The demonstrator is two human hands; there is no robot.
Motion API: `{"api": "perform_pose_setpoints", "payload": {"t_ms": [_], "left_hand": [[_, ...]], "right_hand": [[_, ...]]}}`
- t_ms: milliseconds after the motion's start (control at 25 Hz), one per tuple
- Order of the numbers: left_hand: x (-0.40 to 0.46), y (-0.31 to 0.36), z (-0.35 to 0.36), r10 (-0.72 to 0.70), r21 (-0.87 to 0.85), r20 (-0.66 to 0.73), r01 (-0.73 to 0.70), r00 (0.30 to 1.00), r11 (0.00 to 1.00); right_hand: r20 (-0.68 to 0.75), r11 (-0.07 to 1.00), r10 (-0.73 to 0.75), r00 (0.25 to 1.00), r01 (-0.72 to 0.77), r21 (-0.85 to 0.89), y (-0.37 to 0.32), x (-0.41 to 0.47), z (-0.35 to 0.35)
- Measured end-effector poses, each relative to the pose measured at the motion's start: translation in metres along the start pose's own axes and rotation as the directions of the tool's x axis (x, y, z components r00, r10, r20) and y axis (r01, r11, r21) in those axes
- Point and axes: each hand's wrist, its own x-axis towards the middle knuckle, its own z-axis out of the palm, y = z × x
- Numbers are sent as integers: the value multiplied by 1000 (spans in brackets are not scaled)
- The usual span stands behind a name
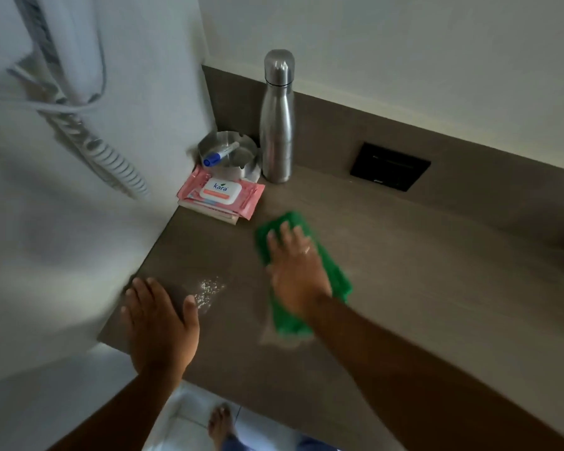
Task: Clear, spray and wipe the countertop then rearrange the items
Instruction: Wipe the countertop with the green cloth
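My right hand (295,271) presses flat on a green cloth (306,320) in the middle of the brown countertop (420,271). My left hand (158,323) rests flat, fingers apart, on the counter's front left corner, holding nothing. Between the hands lies a patch of white spray droplets (210,288). In the back left corner stand a steel bottle (278,118), a steel ashtray (228,154) with a blue-capped marker (219,154) across it, and a pink wipes pack (222,196) on a thin booklet.
A white wall with a wall-mounted hair dryer and coiled cord (111,157) borders the counter on the left. A black socket plate (389,166) sits in the backsplash. The counter's front edge runs above a tiled floor where a bare foot (220,424) shows.
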Motion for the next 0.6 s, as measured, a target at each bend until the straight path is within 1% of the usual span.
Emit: {"api": "perform_pose_setpoints", "payload": {"t_ms": [40, 80, 120, 160, 200, 240, 280, 320, 360, 400, 440, 480, 520, 560, 600], "left_hand": [[0, 0, -1, 1, 0, -4, -1, 1000, 1000], [0, 0, -2, -2, 4, -3, 2, 1000, 1000], [1, 0, -4, -7, 10, -2, 7, 1000, 1000], [1, 1, -5, -12, 18, -3, 13, 1000, 1000], [1, 2, -6, -13, 23, -5, 13, 1000, 1000], [1, 3, -6, -13, 22, -4, 13, 1000, 1000], [1, 4, -5, -21, 20, -1, 21, 1000, 1000], [0, 4, -5, -32, 19, 6, 32, 999, 999], [0, 4, -5, -34, 21, 14, 34, 999, 999], [0, 4, -5, -29, 25, 20, 29, 999, 999], [0, 3, -4, -23, 30, 26, 22, 999, 999], [1, 3, -4, -25, 39, 33, 24, 999, 999], [2, 3, -4, -33, 48, 45, 31, 998, 998], [2, 3, -5, -39, 54, 55, 36, 998, 998], [3, 4, -4, -38, 60, 57, 34, 998, 998]], "right_hand": [[19, 985, -171, 985, 171, 26, -16, -39, 9], [36, 961, -273, 961, 270, 63, -10, -74, 9], [19, 950, -308, 951, 306, 56, 15, -92, 8], [-20, 961, -275, 961, 275, 20, 48, -98, 5], [-65, 986, -167, 984, 166, -16, 85, -95, 2], [-87, 999, 33, 996, -32, 8, 116, -84, -10], [-88, 970, 241, 967, -236, 60, 135, -70, -20], [-54, 925, 372, 927, -364, 111, 136, -59, -24], [-45, 909, 400, 915, -390, 148, 118, -54, -24], [-39, 929, 346, 938, -336, 156, 91, -59, -17], [-41, 958, 224, 974, -212, 192, 60, -71, -11], [-42, 964, 90, 995, -77, 256, 32, -88, -5], [-47, 954, -61, 997, 72, 290, 13, -106, 1], [-46, 939, -208, 977, 212, 271, 5, -116, 4], [-56, 913, -348, 936, 352, 207, 10, -115, 6]]}}
